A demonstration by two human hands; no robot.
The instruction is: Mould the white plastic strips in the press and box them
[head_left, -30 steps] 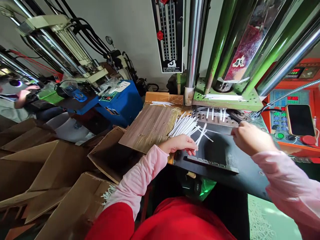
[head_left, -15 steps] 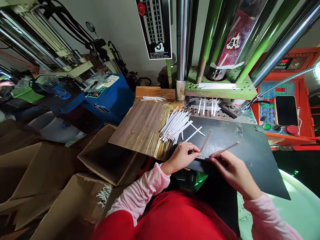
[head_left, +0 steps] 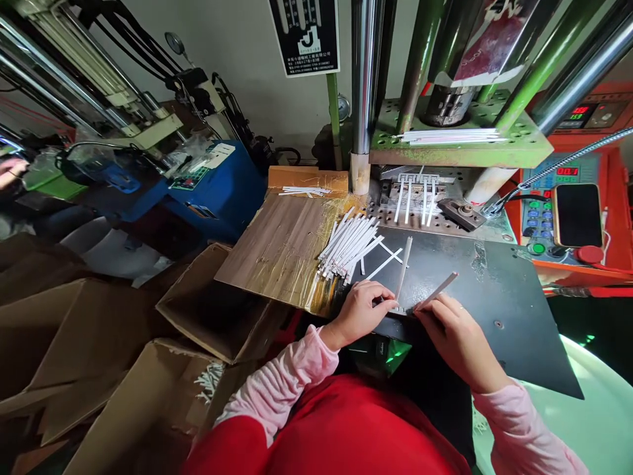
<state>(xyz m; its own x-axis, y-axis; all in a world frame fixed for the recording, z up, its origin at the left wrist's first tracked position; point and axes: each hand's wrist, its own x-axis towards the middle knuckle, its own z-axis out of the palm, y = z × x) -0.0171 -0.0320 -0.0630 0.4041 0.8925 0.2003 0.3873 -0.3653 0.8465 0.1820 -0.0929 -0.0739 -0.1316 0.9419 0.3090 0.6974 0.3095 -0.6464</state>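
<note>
Higher now than half a second ago, the green press plate (head_left: 455, 157) at upper right bares the white strips (head_left: 409, 201) beneath it. Near the frame's centre, I see the right hand (head_left: 457, 336) pinching a slanted strip (head_left: 438, 290); the left hand (head_left: 360, 311) curls at the foot of an upright strip (head_left: 403, 269), its grip unclear to me. I'd hold each low, keep it straight and steady its foot before letting go.
</note>
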